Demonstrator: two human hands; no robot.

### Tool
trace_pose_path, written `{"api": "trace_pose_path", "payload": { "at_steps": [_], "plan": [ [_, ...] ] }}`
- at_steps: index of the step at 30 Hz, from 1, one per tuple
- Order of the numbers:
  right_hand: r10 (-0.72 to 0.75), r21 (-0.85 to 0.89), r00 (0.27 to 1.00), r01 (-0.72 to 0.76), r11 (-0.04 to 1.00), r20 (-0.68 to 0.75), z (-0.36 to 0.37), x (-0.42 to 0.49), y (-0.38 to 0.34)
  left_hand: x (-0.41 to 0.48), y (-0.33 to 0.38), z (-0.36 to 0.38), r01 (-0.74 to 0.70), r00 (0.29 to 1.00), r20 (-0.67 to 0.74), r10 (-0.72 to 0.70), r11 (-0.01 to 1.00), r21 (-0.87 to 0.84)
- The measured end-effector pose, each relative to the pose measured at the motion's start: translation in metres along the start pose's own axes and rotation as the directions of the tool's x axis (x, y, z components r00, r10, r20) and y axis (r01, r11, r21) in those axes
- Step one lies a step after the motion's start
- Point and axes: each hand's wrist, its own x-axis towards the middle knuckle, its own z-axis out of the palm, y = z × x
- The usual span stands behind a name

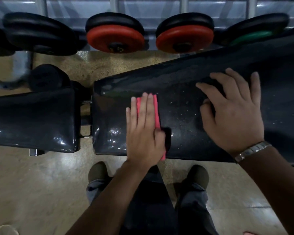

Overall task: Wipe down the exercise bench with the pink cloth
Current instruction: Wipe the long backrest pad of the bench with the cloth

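Note:
The black padded exercise bench (185, 106) runs across the view, its long back pad rising to the right and a separate seat pad (32, 119) at the left. The pad's surface shines wet with small droplets. My left hand (143, 131) lies flat with straight fingers on the folded pink cloth (157, 114), pressing it onto the back pad near its left end. The cloth shows along the hand's right side and between the fingers. My right hand (231, 111), with a metal watch at the wrist, rests spread on the pad further right, holding nothing.
A rack behind the bench holds weight plates: black (39, 34), two red (115, 39) (184, 39) and a green one (251, 36). A metal frame with a black roller (46, 77) stands at the left. My feet (98, 172) stand on the tan floor just before the bench.

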Motion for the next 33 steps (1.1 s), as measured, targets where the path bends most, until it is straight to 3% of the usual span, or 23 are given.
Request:
{"api": "trace_pose_path", "payload": {
  "at_steps": [2, 6, 7, 13, 19, 24, 26, 30, 33],
  "plan": [
    [-0.004, 0.002, 1.000, 0.004, 1.000, -0.002, 0.001, -0.001, 0.000, -0.013, -0.017, -0.002, -0.018, 1.000, 0.004, 0.018, 0.998, 0.053],
    [-0.005, -0.008, 1.000, 0.005, 1.000, -0.008, 0.002, -0.001, -0.001, 0.005, 0.006, 0.009, 0.334, 0.934, -0.124, -0.334, 0.942, -0.022],
    [-0.003, -0.012, 1.000, 0.002, 1.000, -0.009, 0.002, -0.001, -0.001, 0.007, 0.019, 0.013, 0.368, 0.917, -0.149, -0.371, 0.929, -0.046],
    [-0.013, 0.002, 1.000, 0.013, 1.000, -0.006, 0.002, -0.002, 0.001, -0.026, 0.010, 0.013, 0.118, 0.991, -0.061, -0.116, 0.992, 0.040],
    [-0.011, 0.002, 0.999, 0.011, 1.000, -0.038, 0.002, -0.001, 0.000, 0.017, 0.043, 0.022, 0.415, 0.882, -0.195, -0.428, 0.904, -0.105],
    [-0.026, 0.020, 0.999, 0.026, 0.999, -0.027, 0.002, -0.002, 0.002, -0.019, 0.038, 0.022, 0.163, 0.982, -0.097, -0.162, 0.987, -0.002],
    [-0.031, 0.049, 0.999, 0.032, 0.998, -0.028, 0.001, -0.002, 0.004, -0.014, 0.022, 0.019, 0.207, 0.973, -0.103, -0.204, 0.978, 0.017],
    [-0.041, 0.084, 0.998, 0.045, 0.995, -0.054, -0.009, -0.001, 0.012, 0.020, 0.044, 0.024, 0.464, 0.862, -0.187, -0.470, 0.882, -0.077],
    [0.012, 0.030, 0.996, -0.009, 1.000, -0.085, -0.017, 0.000, 0.023, 0.006, 0.071, 0.031, 0.430, 0.880, -0.181, -0.438, 0.899, -0.082]
  ]
}}
